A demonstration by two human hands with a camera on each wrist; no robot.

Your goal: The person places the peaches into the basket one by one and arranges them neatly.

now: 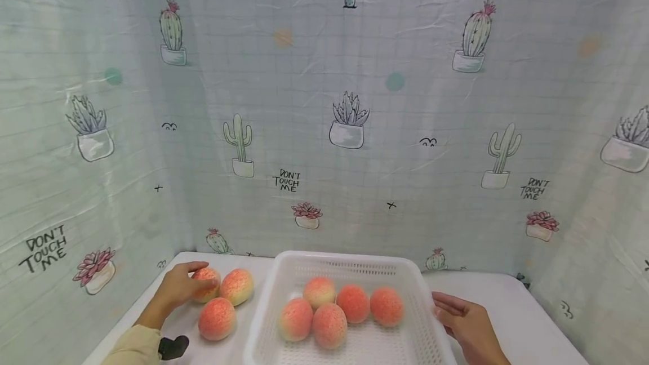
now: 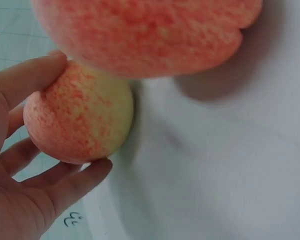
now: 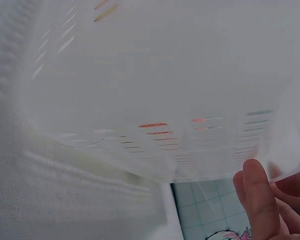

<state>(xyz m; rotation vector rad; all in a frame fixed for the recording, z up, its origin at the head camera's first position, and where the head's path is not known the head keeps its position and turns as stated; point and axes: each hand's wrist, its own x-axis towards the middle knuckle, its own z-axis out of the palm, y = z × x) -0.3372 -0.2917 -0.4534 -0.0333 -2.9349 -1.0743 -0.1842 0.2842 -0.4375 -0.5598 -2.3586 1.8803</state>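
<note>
My left hand (image 1: 174, 289) grips a peach (image 2: 87, 117) with a red-speckled, yellowish skin at the far left of the table, thumb on one side and fingers on the other. Beside it lie two more peaches, one reddish (image 1: 217, 320) and nearer me, one yellow-orange (image 1: 237, 287) to its right. A white plastic basket (image 1: 350, 257) with slotted walls stands in the middle, several peaches (image 1: 330, 325) inside. On the basket's right side, my right hand (image 1: 469, 323) pinches the rim, fingers against the outer wall in the right wrist view.
The white table (image 1: 487, 286) is enclosed by a pale curtain (image 1: 314, 100) printed with cacti, behind and on both sides. A small black object (image 1: 173, 348) shows by the left sleeve.
</note>
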